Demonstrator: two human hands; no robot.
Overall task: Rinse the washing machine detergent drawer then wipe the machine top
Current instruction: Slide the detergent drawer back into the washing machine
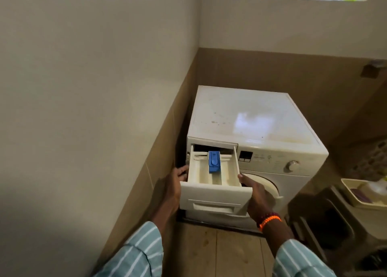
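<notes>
A white front-loading washing machine (261,151) stands in the corner, its flat top (247,117) marked with brown specks and stains. The cream detergent drawer (213,195) is pulled far out of its slot at the machine's upper left, with a blue insert (214,161) in its middle compartment. My left hand (174,184) grips the drawer's left side. On the drawer's right side is my right hand (254,195), gripping it, with an orange bead bracelet at the wrist.
A beige wall runs close along the left of the machine. At the right stand a cream basin (360,199) holding items and a dark bin (326,220) below it. Wood-look floor (219,253) lies in front. A control dial (292,165) sits on the panel.
</notes>
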